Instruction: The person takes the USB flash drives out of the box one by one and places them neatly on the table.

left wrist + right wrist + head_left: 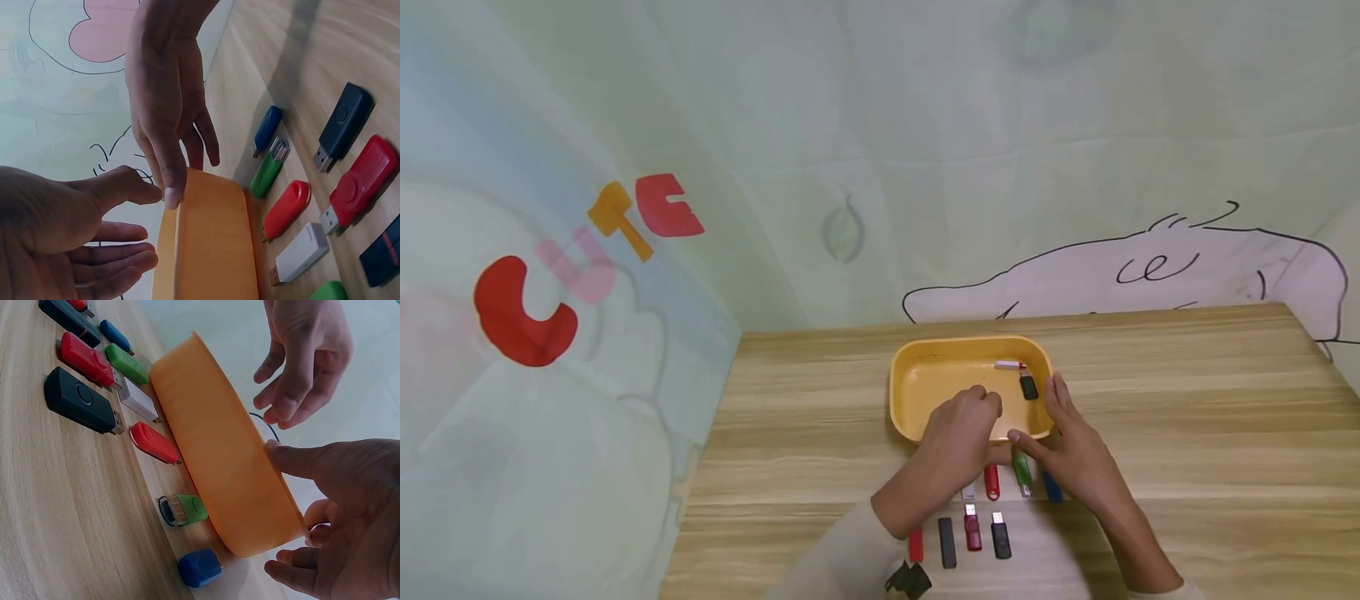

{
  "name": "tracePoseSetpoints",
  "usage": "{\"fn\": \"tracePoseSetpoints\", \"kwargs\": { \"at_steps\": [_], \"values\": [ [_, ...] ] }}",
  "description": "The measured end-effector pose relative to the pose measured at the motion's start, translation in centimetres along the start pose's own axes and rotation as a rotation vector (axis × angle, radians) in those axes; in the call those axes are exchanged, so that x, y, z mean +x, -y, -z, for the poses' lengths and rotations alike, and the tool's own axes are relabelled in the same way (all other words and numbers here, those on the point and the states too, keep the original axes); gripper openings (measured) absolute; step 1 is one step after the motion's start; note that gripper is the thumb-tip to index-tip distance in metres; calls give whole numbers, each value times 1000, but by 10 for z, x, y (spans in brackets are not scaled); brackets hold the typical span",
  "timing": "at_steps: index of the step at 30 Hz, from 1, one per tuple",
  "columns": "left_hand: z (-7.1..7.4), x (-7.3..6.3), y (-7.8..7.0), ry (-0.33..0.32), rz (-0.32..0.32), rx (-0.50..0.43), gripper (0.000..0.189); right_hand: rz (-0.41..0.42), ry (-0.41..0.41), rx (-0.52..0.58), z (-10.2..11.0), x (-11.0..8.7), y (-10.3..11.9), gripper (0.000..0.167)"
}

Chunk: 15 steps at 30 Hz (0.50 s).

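Note:
A yellow-orange plastic tray point(917, 354) stands on the wooden table. My left hand point(958, 429) is over its front part, fingers loosely bent, and the left wrist view shows nothing between thumb and fingers. My right hand point(1078, 454) holds the tray's front right corner, thumb at the front rim and fingers along the right side. Inside the tray lie a black USB stick point(1028, 386) and a small white stick with a red end point(1009, 365). Just in front are a white USB stick point(301, 251), a red one point(992, 482), a green one point(1022, 473) and a blue one point(1052, 487).
Nearer the person lie another red stick point(916, 544), a dark slim one point(947, 542), a dark red USB stick point(973, 529) and another black one point(1001, 537). A black item point(912, 579) is by the left sleeve point(850, 546). A printed cloth wall point(842, 275) borders the table.

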State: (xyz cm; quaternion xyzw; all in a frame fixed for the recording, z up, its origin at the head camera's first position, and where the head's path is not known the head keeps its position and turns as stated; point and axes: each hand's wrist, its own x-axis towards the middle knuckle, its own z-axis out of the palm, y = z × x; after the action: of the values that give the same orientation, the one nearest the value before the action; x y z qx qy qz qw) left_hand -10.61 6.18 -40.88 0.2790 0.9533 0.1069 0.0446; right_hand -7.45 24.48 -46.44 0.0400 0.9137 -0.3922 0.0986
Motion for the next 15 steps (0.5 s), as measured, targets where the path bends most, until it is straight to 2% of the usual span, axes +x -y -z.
{"fn": "tracePoseSetpoints", "kwargs": {
  "at_steps": [3, 9, 15],
  "values": [
    [2, 6, 1, 2, 1, 0, 50, -5, 1, 3, 0, 0, -1, 105],
    [3, 16, 3, 39, 31, -77, 52, -5, 6, -15, 1, 1, -1, 105],
    [1, 25, 6, 47, 35, -103, 50, -17, 12, -22, 1, 1, -1, 106]
  ]
}}
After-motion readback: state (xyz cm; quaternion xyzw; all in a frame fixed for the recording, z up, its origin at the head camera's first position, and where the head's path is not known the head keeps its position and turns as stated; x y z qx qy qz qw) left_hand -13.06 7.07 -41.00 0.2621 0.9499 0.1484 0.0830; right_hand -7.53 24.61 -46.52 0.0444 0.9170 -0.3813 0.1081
